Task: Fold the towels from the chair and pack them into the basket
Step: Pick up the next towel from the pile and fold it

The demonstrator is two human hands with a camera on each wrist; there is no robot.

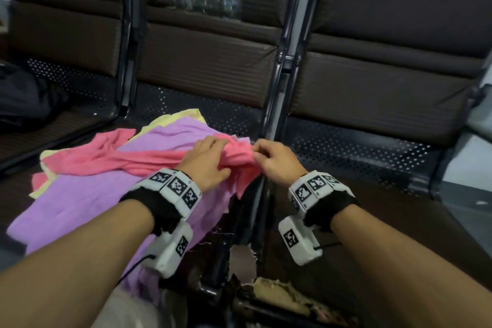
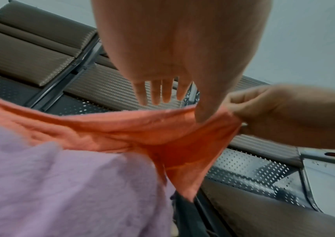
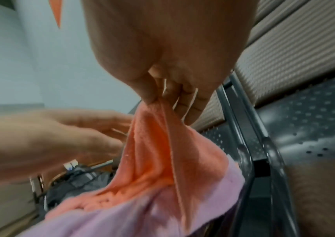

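The pink towel (image 1: 127,160) lies rumpled across the purple towel (image 1: 80,202) on the chair (image 1: 213,112), with a yellow towel (image 1: 173,118) peeking out beneath at upper left of the pile. Its long axis runs from the left of the head frame toward the centre, ending in a bunched end at the seat's right edge, right where both hands meet.

The right hand (image 1: 277,162) pinches that end's hem between thumb and fingers; the right wrist view shows the cloth drawn up taut from the pinch. The left hand (image 1: 206,160) rests on the same end just beside it: in the left wrist view its fingers (image 2: 158,91) are extended and apart from the cloth, with only the thumb touching the hem, so it grips nothing.

Both hands sit at one end, and the rest of the towel trails away to the left. The left hand is nearer that free length, so it probably has to travel along the hem leftward to find the next corner before the towel can be spread.

No basket shows in any view.
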